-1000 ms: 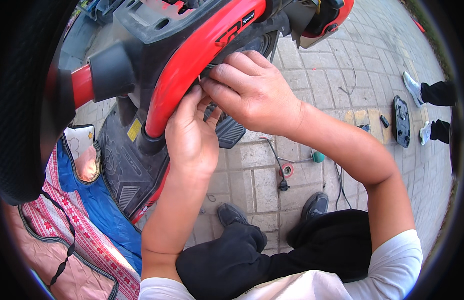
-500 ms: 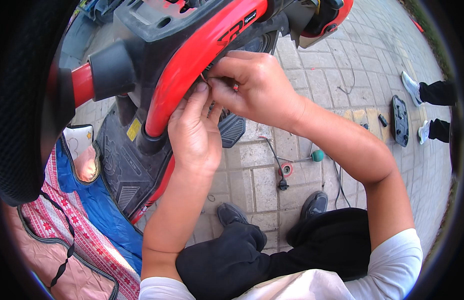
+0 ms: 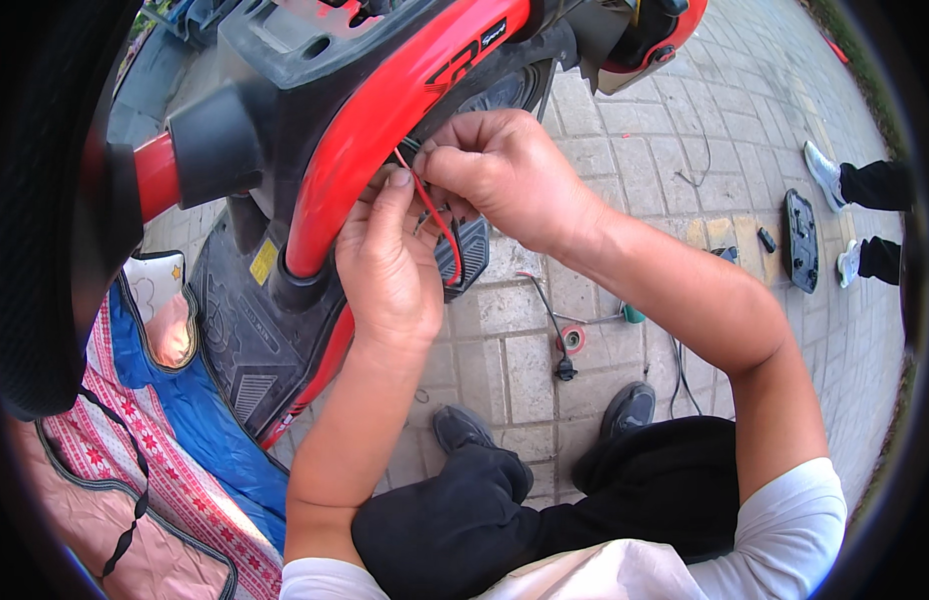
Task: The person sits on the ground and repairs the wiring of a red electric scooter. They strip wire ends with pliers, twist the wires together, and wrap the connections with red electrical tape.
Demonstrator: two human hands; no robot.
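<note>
Under the red curved body panel [image 3: 357, 150] of a scooter, my two hands meet at a group of thin wires. My right hand [image 3: 505, 178] is closed, thumb and index finger pinched on the wires near a dark green one. My left hand [image 3: 385, 260], just below and left, has its thumb tip against the wires, fingers curled behind them and partly hidden. A red wire [image 3: 440, 225] runs from between my fingers and loops down beside a black wire, over a ribbed footrest. The exact ends held are too small to make out.
A quilted blue, pink and patterned cover [image 3: 185, 420] lies left. On paving are cables [image 3: 678, 365], a tape roll [image 3: 575, 341], a green-handled tool [image 3: 633, 313] and a black plastic part [image 3: 802, 242]. Another person's legs [image 3: 875, 185] stand at right. The scooter's deck [image 3: 240, 340] sits beside my left arm.
A loop of red and black wire now hangs down between my hands, where none showed before. My right hand has shifted slightly down and curled its fingers tighter.
</note>
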